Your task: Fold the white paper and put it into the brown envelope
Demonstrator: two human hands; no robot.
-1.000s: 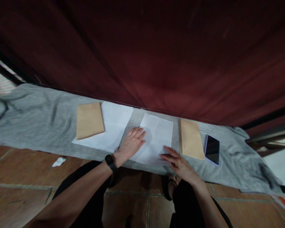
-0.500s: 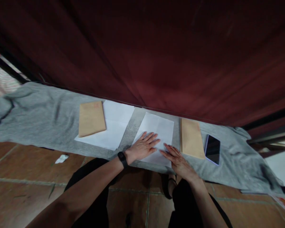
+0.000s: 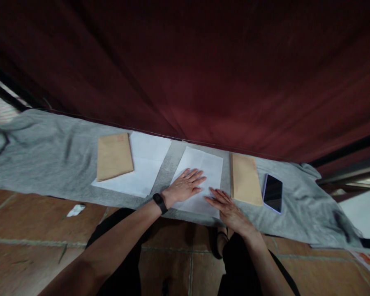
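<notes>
A white sheet of paper [image 3: 206, 161] lies on the grey cloth [image 3: 64, 164] in front of me. My left hand [image 3: 185, 186], with a black band on its wrist, rests flat on the sheet, fingers spread. My right hand [image 3: 230, 209] lies at the sheet's lower right edge, its fingers stretched out over the paper. To the left, a stack of brown envelopes [image 3: 114, 157] sits partly on top of other white paper [image 3: 148, 160]. Another stack of brown envelopes [image 3: 246, 179] is just right of my right hand.
A phone [image 3: 273, 193] in a light purple case lies right of the envelopes. Behind the cloth hangs a dark red curtain [image 3: 185, 82]. White scrap paper [image 3: 76, 210] is on the tiled floor [image 3: 33, 222]. A white flat item [image 3: 362, 211] stands at far right.
The view has shifted slightly, so the things sit a little further left. Both hands remain on the sheet in nearly the same pose.
</notes>
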